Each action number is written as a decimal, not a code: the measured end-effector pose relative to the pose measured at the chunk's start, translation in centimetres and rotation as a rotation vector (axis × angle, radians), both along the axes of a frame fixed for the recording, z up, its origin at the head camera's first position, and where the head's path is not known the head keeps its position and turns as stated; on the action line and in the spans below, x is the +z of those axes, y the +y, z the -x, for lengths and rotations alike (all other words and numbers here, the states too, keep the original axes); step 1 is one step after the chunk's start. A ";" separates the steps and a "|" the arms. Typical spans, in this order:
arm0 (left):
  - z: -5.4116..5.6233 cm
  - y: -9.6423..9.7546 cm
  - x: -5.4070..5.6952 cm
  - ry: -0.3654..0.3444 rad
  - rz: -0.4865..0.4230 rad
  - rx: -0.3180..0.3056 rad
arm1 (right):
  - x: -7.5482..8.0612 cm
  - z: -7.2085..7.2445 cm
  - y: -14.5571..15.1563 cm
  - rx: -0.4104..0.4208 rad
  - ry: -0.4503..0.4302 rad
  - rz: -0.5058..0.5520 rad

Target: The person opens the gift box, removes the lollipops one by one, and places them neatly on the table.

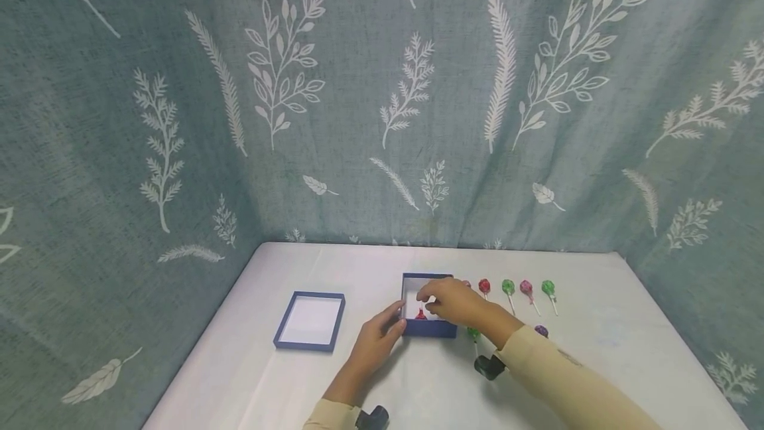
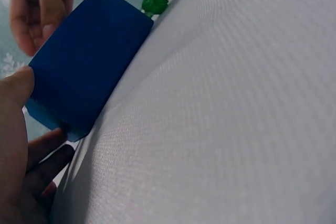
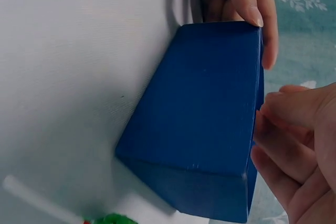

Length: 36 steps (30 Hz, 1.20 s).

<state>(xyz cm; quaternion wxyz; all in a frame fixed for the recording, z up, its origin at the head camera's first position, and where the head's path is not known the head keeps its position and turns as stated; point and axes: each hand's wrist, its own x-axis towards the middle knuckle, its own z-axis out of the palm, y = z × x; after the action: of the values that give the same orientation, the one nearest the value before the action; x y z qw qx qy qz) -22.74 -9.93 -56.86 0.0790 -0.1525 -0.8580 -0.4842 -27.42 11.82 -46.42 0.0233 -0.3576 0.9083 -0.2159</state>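
Note:
A blue box with a white inside stands on the table, its top uncovered. My left hand grips the box's left end, thumb at the near corner and fingers along the side. Reaching over the rim from the right, my right hand has its fingers bent down inside the box. Its thumb and fingertips pinch the stick of a red lollipop, whose wrapped head points toward the near wall. In the right wrist view the box wall hides this lollipop.
Left of the box lies its blue-edged lid, white inside facing up. A row of lollipops, red, pink and green, lies to the right. Nearer me are a green lollipop and a purple one, partly behind my right arm. A leaf-patterned curtain borders the table.

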 end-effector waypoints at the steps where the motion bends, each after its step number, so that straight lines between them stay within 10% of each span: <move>1: 0.0 0.0 0.0 -0.002 -0.002 0.000 | -0.1 0.1 -0.1 0.005 -0.021 0.012; 16: 0.2 0.0 0.0 0.035 0.008 -0.016 | -0.9 2.0 -1.8 0.179 -0.146 -0.141; 36: 0.0 0.0 0.0 -0.012 0.013 0.006 | -2.0 2.3 -2.3 0.107 -0.127 -0.166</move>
<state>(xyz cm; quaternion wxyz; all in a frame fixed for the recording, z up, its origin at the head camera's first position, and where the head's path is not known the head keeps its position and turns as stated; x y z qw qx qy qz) -22.76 -9.94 -56.90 0.0741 -0.1475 -0.8619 -0.4795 -29.74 9.49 -48.38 0.1219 -0.3882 0.8992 -0.1608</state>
